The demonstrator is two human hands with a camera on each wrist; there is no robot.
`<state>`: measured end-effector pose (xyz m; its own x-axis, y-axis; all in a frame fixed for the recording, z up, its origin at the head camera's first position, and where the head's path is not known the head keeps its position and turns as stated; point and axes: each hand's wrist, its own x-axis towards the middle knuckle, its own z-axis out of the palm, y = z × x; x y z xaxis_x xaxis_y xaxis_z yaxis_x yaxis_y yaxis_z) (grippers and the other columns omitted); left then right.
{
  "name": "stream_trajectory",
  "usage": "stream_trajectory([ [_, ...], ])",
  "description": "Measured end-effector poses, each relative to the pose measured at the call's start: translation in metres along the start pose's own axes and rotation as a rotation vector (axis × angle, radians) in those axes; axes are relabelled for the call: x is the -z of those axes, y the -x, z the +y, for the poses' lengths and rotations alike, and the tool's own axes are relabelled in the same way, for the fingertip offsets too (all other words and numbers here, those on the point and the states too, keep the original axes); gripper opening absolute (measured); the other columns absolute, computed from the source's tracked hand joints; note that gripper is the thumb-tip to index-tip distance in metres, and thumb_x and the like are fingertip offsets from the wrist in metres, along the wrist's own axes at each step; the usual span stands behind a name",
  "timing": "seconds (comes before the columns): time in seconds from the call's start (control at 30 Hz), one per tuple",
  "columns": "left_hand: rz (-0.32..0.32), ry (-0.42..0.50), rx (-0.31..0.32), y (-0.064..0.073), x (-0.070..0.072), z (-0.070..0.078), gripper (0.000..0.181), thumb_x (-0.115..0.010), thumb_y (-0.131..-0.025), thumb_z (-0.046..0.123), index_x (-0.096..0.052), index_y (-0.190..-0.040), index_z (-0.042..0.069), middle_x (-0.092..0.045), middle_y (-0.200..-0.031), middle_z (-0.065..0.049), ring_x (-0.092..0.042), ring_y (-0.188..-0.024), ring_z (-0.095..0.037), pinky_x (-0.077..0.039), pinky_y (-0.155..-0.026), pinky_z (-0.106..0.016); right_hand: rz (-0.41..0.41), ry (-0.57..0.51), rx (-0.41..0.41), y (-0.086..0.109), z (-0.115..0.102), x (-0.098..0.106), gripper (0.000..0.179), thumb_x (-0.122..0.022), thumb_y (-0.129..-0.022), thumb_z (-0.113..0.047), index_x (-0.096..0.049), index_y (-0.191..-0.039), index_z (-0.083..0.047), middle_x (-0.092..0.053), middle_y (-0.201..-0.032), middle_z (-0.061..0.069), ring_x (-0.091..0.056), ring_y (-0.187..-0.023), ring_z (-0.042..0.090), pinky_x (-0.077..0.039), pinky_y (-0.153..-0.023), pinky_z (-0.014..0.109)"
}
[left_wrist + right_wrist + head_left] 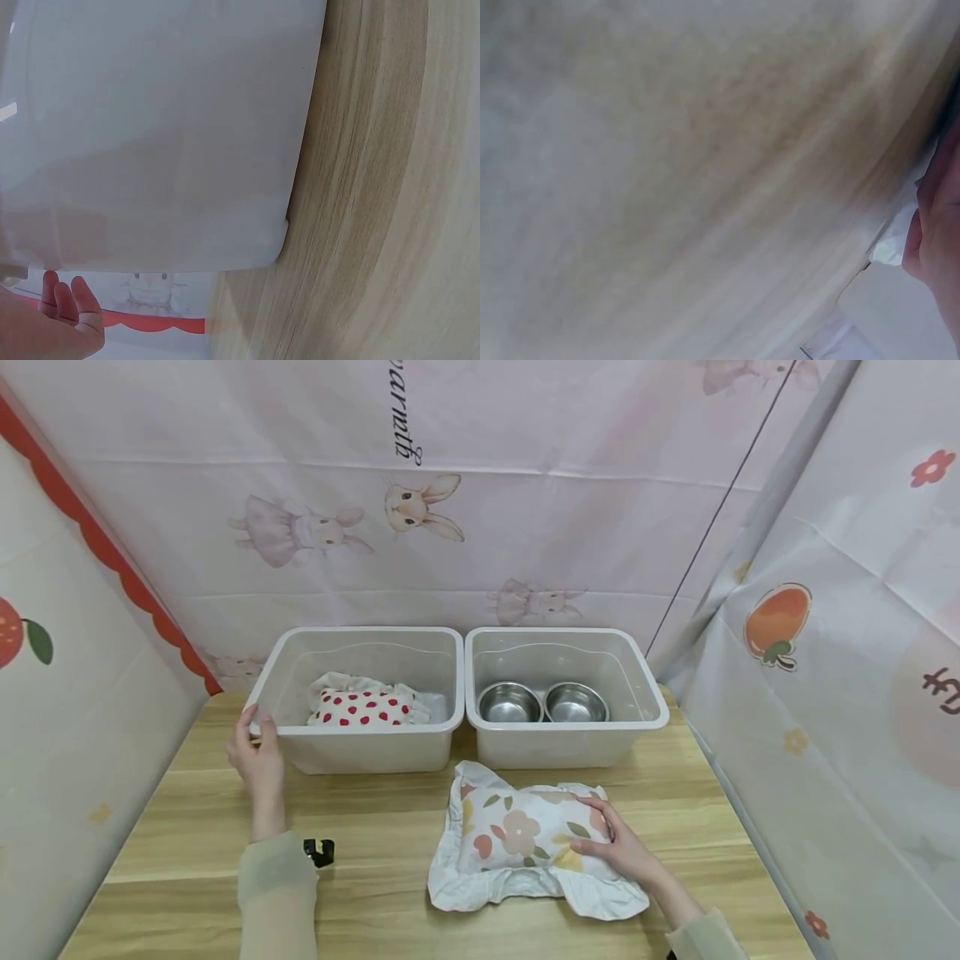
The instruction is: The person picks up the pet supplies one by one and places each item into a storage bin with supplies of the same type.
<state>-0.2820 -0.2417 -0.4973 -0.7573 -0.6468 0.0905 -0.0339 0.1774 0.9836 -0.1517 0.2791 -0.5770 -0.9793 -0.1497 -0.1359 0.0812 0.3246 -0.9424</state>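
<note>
A small cushion (pixel 517 831) with a flower print and a white ruffled edge lies on the table in the head view. My right hand (pixel 618 852) grips its right end, thumb and fingers spread over the fabric. In the right wrist view that hand (pixel 939 232) shows only at the right edge, and much of the picture is blurred. My left hand (pixel 258 760) holds the front left corner of the left white bin (pixel 367 752) at its rim. The left wrist view has its fingers (pixel 67 300) curled beside the bin's wall (pixel 165 150).
Inside the left bin lies a white cushion (pixel 363 706) with red strawberries. The right white bin (pixel 555 745) holds two metal bowls (pixel 510 703), side by side. Both bins stand on the wooden table (pixel 360 877) against a printed cloth backdrop (pixel 525 527).
</note>
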Motion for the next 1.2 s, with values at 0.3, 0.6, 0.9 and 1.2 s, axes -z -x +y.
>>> stream_trajectory([
  [0.3,0.005,0.003,-0.018,0.0,-0.002,-0.002,0.046,-0.048,-0.1,0.041,-0.051,-0.142,0.021,-0.028,-0.106,0.012,-0.032,-0.091,-0.001,-0.032,-0.077,-0.023,0.036,-0.01,-0.017,0.003,-0.001,-0.002,0.07,-0.08,-0.08,-0.014,-0.045,-0.14,-0.017,-0.035,-0.153,0.012,-0.03,-0.138,0.029,-0.022,-0.11,0.047],
  [0.6,0.025,0.022,-0.049,-0.001,-0.002,-0.004,0.043,-0.05,-0.1,0.035,-0.053,-0.14,0.018,-0.028,-0.099,0.011,-0.035,-0.083,-0.002,-0.031,-0.075,-0.023,0.035,-0.066,-0.048,0.004,-0.003,-0.004,0.065,-0.075,-0.085,-0.012,-0.044,-0.142,-0.015,-0.045,-0.139,0.014,-0.049,-0.115,0.015,-0.039,-0.094,0.025],
  [0.9,0.035,0.026,-0.061,-0.001,-0.002,-0.005,0.043,-0.05,-0.1,0.035,-0.053,-0.139,0.018,-0.028,-0.099,0.011,-0.035,-0.083,-0.002,-0.03,-0.076,-0.022,0.041,-0.1,-0.009,0.004,-0.007,-0.009,0.062,-0.072,-0.087,-0.008,-0.041,-0.141,-0.011,-0.047,-0.136,0.017,-0.051,-0.11,0.011,-0.042,-0.091,0.023],
  [1.2,0.025,0.026,-0.049,-0.001,-0.002,-0.006,0.043,-0.049,-0.101,0.037,-0.052,-0.14,0.02,-0.028,-0.1,0.012,-0.035,-0.085,-0.002,-0.031,-0.076,-0.023,0.069,-0.115,0.03,0.003,-0.008,-0.013,0.059,-0.071,-0.087,-0.004,-0.041,-0.138,-0.007,-0.051,-0.128,0.018,-0.054,-0.104,0.007,-0.044,-0.088,0.021],
])
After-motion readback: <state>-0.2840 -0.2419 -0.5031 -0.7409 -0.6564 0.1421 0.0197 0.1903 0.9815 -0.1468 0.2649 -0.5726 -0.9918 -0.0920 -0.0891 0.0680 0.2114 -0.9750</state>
